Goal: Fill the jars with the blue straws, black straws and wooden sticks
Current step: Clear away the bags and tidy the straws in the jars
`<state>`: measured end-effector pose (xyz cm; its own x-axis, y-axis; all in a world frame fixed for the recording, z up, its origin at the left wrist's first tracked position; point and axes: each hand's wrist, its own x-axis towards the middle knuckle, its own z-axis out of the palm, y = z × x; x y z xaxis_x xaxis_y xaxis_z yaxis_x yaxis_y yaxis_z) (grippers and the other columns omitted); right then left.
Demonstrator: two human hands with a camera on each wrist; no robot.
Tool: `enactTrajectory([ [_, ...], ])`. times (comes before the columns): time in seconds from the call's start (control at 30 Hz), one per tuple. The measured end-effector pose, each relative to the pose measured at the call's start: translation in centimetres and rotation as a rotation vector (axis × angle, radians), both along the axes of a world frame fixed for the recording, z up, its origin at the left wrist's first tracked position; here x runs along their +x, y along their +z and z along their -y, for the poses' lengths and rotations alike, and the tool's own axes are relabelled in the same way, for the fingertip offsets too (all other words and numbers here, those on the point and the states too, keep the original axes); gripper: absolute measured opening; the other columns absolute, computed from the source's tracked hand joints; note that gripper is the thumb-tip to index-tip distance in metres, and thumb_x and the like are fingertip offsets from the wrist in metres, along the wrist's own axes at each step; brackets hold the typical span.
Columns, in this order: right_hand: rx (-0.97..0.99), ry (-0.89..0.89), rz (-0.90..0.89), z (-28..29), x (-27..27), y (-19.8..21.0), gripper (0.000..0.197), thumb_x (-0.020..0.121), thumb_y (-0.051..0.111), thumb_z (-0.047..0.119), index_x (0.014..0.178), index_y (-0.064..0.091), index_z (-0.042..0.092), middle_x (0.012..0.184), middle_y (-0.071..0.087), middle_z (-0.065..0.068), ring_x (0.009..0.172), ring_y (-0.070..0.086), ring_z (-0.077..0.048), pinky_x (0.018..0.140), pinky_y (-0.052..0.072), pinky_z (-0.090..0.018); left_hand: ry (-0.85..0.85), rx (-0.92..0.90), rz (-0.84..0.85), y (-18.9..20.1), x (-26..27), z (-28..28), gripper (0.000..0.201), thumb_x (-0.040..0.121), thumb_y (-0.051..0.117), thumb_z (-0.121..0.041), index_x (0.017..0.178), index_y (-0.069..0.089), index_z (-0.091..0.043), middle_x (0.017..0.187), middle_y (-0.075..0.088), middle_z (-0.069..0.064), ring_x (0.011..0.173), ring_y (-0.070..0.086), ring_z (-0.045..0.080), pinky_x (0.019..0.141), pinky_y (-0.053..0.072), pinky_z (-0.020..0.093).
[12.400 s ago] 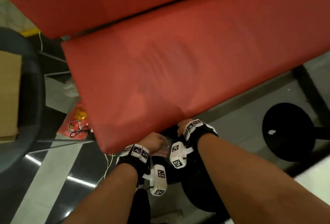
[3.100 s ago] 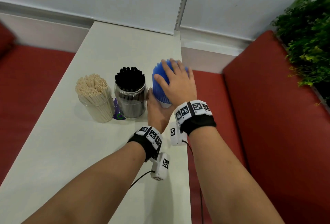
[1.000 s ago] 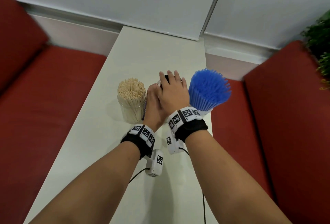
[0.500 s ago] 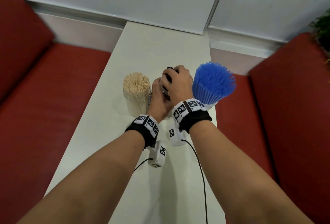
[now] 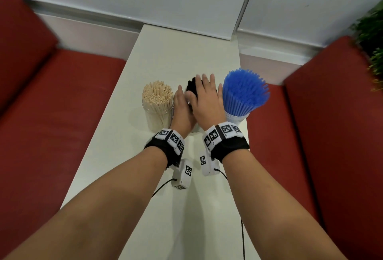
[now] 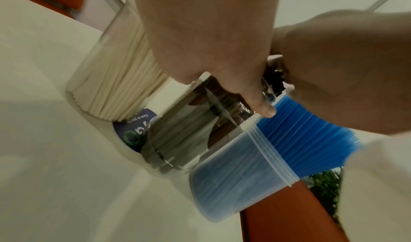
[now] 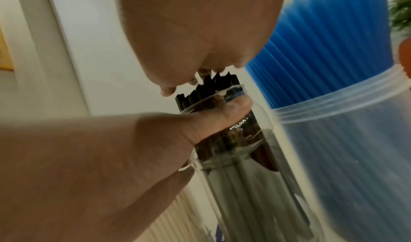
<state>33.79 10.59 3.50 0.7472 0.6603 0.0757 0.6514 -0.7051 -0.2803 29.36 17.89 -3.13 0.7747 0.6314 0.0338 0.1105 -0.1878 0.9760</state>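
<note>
The clear glass jar of black straws stands upright on the pale desk, between the jar of wooden sticks and the tub of blue straws. Our left hand grips its side, thumb near the rim. Our right hand lies flat-fingered on the straw tips, seemingly pressing them down.

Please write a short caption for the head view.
Both hands tend the black straws between wooden sticks and blue straws.

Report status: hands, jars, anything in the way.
Left hand grips middle jar. Right hand flat on black straws. All three jars filled. Nothing in the way.
</note>
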Motion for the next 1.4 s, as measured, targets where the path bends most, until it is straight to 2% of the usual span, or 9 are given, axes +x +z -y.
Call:
enactTrajectory([
  [0.13, 0.297, -0.015, 0.04, 0.6, -1.1, 0.8, 0.063, 0.108, 0.035, 0.041, 0.16, 0.016, 0.012, 0.168, 0.016, -0.008, 0.157, -0.002, -0.023, 0.127, -0.001, -0.042, -0.07, 0.116, 0.042, 0.7, -3.9, -0.2, 0.09, 0.083, 0.067, -0.052, 0.153, 0.013, -0.035, 0.156, 0.024, -0.011, 0.141, 0.022, -0.001, 0.115, 0.029, 0.031],
  [0.27, 0.77, 0.022, -0.045, 1.1, -4.4, 1.2, 0.052, 0.104, 0.049, 0.024, 0.154, 0.035, 0.016, 0.152, 0.044, -0.002, 0.141, 0.036, -0.004, 0.115, 0.025, -0.011, 0.104, 0.368, 0.233, 1.5, -9.1, -1.6, 0.031, 0.102, 0.046, -0.034, 0.13, 0.057, -0.026, 0.118, 0.063, -0.014, 0.114, 0.056, 0.003, 0.096, 0.049, 0.03],
  [0.47, 0.512, 0.14, -0.321, -3.2, -8.7, -1.4, 0.09, 0.093, 0.07, 0.031, 0.161, 0.013, 0.016, 0.166, 0.017, -0.008, 0.155, 0.012, -0.018, 0.124, 0.018, -0.03, 0.304, 0.164, -0.12, 0.7, -10.3, -9.1, 0.052, 0.089, 0.046, -0.006, 0.14, 0.044, -0.016, 0.129, 0.055, 0.003, 0.123, 0.048, 0.017, 0.109, 0.038, 0.041],
  [0.63, 0.238, 0.039, -0.109, -8.6, -6.8, -1.7, 0.095, 0.09, 0.061, 0.054, 0.162, 0.004, 0.027, 0.169, 0.005, -0.011, 0.156, -0.003, -0.032, 0.126, 0.009, -0.051, -0.181, 0.131, -0.466, -2.0, -8.9, -11.8, 0.131, 0.067, 0.088, -0.021, 0.155, -0.009, -0.019, 0.162, 0.007, 0.006, 0.15, 0.007, 0.023, 0.122, 0.015, 0.043],
  [0.77, 0.042, 0.009, -0.077, -11.9, -5.1, -2.9, 0.08, 0.089, 0.049, 0.064, 0.158, 0.016, 0.039, 0.168, 0.008, -0.007, 0.154, 0.002, -0.036, 0.12, 0.015, -0.058, -0.193, -0.04, -0.094, -3.5, -7.9, -11.5, 0.102, 0.082, 0.075, -0.005, 0.153, 0.004, -0.024, 0.154, 0.028, -0.008, 0.13, 0.038, -0.013, 0.1, 0.038, 0.008],
  [0.87, 0.036, 0.016, -0.015, -12.8, -4.7, -3.9, 0.058, 0.091, 0.049, 0.059, 0.139, 0.048, 0.028, 0.146, 0.042, -0.007, 0.134, 0.039, -0.032, 0.1, 0.042, -0.051, -0.083, -0.07, 0.046, -2.9, -6.6, -11.3, 0.047, 0.1, 0.051, -0.027, 0.144, 0.037, -0.017, 0.128, 0.063, 0.001, 0.114, 0.062, 0.009, 0.089, 0.054, 0.024],
  [1.03, 0.197, -0.022, 0.157, -13.1, -4.6, -4.6, 0.028, 0.091, 0.055, 0.038, 0.098, 0.066, 0.013, 0.098, 0.061, -0.007, 0.094, 0.056, -0.031, 0.082, 0.038, -0.041, -0.056, -0.257, 0.034, -2.6, -6.3, -11.1, 0.063, 0.063, 0.071, -0.052, 0.119, 0.052, -0.031, 0.113, 0.065, -0.007, 0.101, 0.062, 0.005, 0.085, 0.052, 0.026],
  [1.17, 0.21, 0.044, 0.065, -13.0, -3.8, -2.6, 0.023, 0.089, 0.059, 0.033, 0.098, 0.062, 0.013, 0.1, 0.056, -0.004, 0.096, 0.053, -0.027, 0.085, 0.036, -0.038, -0.117, -0.225, 0.17, -4.4, -6.3, -11.0, 0.091, 0.056, 0.091, -0.038, 0.132, 0.041, -0.032, 0.133, 0.056, 0.0, 0.121, 0.057, 0.02, 0.099, 0.05, 0.049],
  [1.4, 0.599, 0.135, 0.079, -10.6, -3.8, 2.6, 0.036, 0.092, 0.059, 0.035, 0.126, 0.061, 0.024, 0.121, 0.058, 0.002, 0.117, 0.053, -0.018, 0.11, 0.036, -0.048, -0.062, -0.164, -0.03, -5.0, -5.8, -11.8, 0.116, 0.042, 0.094, -0.055, 0.137, 0.029, -0.043, 0.128, 0.056, -0.014, 0.116, 0.059, 0.005, 0.095, 0.053, 0.04],
])
